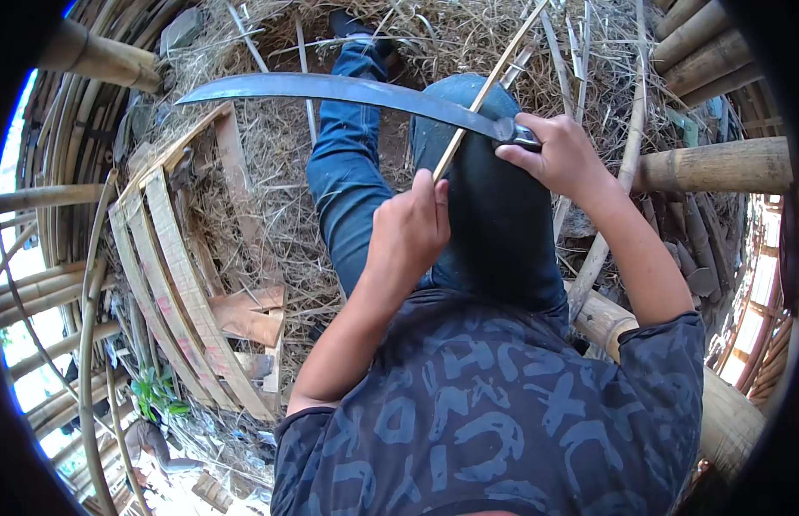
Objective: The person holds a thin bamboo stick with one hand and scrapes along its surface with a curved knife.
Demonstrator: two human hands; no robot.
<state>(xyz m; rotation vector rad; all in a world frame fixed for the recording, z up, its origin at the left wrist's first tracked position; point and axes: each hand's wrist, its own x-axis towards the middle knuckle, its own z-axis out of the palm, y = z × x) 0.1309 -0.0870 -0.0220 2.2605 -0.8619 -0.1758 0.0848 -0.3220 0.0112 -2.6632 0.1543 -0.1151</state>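
1. Dry, straw-littered ground [274, 232] spreads beneath the person, with a thick tan bamboo pole [718, 165] jutting in at the right.
2. On the left lies a pale wooden slatted crate [177, 258], a green leafy plant [154, 396] near its lower end.
3. The right hand [561, 155] is closed around the dark handle of a long, curved, grey metal knife [330, 89], its blade reaching leftward above the knees.
4. The left hand [410, 222] grips the near end of a thin, straight, pale tan strip [504, 64].
5. That strip slants up and rightward over the right leg of the blue denim jeans [494, 215], crossing the blade near the handle.
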